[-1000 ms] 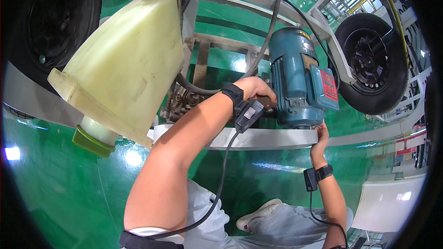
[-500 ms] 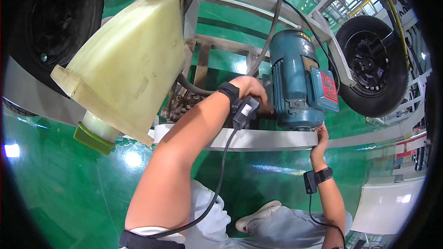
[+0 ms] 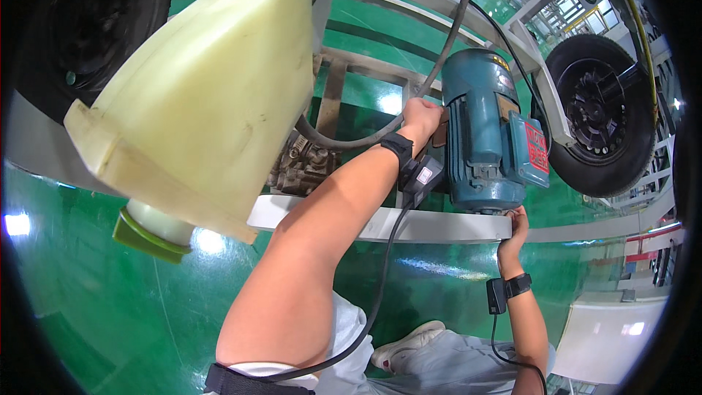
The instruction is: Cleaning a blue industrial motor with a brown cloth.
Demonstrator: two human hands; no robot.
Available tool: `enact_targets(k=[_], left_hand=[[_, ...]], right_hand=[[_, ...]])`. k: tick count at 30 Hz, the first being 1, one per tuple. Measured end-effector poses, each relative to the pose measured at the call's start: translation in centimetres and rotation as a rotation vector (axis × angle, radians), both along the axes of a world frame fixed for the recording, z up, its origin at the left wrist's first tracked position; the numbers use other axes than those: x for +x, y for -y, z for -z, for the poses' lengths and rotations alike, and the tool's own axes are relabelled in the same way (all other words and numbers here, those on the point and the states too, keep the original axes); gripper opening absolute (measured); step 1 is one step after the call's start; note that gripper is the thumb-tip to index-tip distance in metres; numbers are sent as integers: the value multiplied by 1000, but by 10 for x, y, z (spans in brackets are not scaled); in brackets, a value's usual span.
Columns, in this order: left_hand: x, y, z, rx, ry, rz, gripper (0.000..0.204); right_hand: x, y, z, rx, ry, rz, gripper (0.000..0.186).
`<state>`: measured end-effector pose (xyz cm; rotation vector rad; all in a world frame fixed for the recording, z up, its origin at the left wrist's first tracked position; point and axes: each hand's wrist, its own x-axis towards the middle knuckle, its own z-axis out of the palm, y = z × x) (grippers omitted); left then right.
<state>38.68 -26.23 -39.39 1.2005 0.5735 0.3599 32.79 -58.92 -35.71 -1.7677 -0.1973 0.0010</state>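
The fingers [image 3: 433,112] of the left hand [image 3: 420,118] are curled in beside a small brown piece at the left flank of a blue-green motor [image 3: 477,124]; whether they pinch anything there, I cannot tell. The right hand [image 3: 518,228] reaches up to the motor's near end, its fingers bent around the end of a white frame rail [image 3: 457,227] (their tips are hidden, so their grip cannot be told). The motor lies just beyond that rail, between the left hand and a black wheel [image 3: 596,113] on the right, with a box [image 3: 528,148] on its right side. A grey hose [image 3: 349,144] curves behind the left wrist. Left of the forearm sit a metal assembly [image 3: 306,164] and a large pale-yellow tank [image 3: 208,95] with a green cap [image 3: 148,240], all above a glossy green floor [image 3: 417,292].
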Motion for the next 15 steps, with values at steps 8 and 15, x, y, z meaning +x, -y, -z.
enact_targets(k=[8,15], left_hand=[[6,-6,4,-46,4,145,9],[9,0,-4,19,-31,112,11]], right_hand=[[-5,-4,3,-9,36,52,27],[-9,-8,0,-27,58,83,29]])
